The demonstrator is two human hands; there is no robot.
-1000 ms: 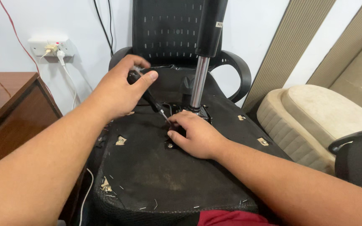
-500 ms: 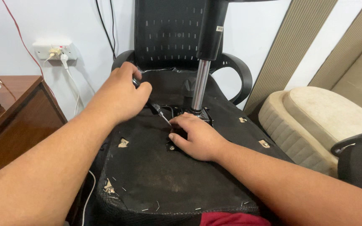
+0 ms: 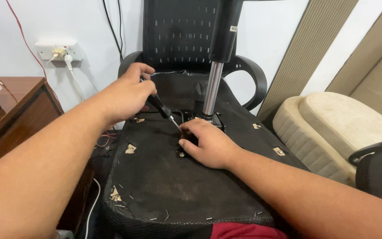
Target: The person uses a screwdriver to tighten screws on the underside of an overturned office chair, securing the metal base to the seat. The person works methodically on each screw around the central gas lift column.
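The tip of the black-handled screwdriver (image 3: 161,107) disappears behind the fingertips of the right hand (image 3: 208,144), so the screw it meets cannot be seen, and most of the black metal mounting plate (image 3: 186,132) under the chair is covered by that hand. The shiny steel gas-lift column (image 3: 211,93) rises from the plate and is cut off at the top edge, its black upper sleeve only partly in view.

The screwdriver lies slanted, handle up and to the left, shaft running down to the right toward the plate, which sits at the middle of the upturned black fabric seat underside (image 3: 177,186). The left hand (image 3: 127,95) is closed round the handle, fingers curled over its top, wrist bent and forearm reaching in from the lower left. The right hand rests flat and loosely spread on the plate, fingers touching the shaft's lower end, gripping nothing, its forearm coming from the lower right. A loose silver screw (image 3: 181,155) shows just beside the thumb.
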